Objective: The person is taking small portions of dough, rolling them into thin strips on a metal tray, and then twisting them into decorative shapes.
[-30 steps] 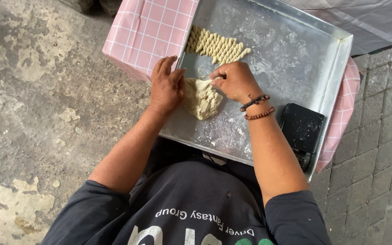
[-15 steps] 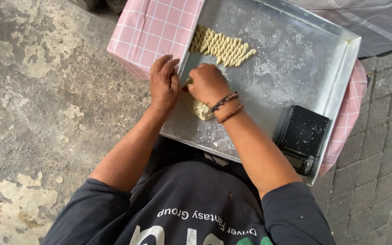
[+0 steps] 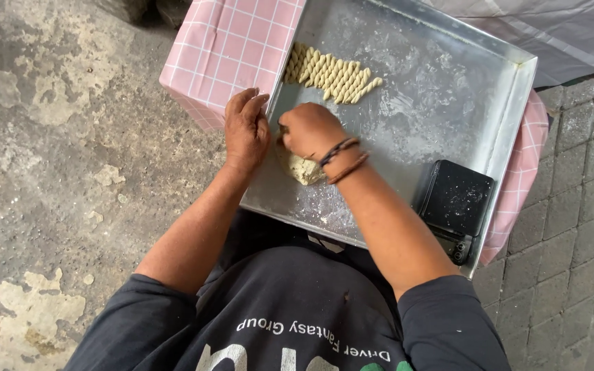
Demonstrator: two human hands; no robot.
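Pale dough lump (image 3: 302, 168) lies at the metal tray's (image 3: 448, 103) near-left edge, under my right hand (image 3: 309, 130), whose fingers curl closed on it. My left hand (image 3: 245, 129), fingers open, rests just beside.

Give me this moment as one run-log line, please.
left hand: on tray edge | right hand: over dough | twists: in row

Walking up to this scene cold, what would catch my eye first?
Probably the big metal tray on a pink checked cloth, dusted with flour. A neat row of twisted dough pieces lies at its far left, and nearer the person both hands, left hand and right hand, work over a lump of dough. A small black scale sits at the tray's near right corner.
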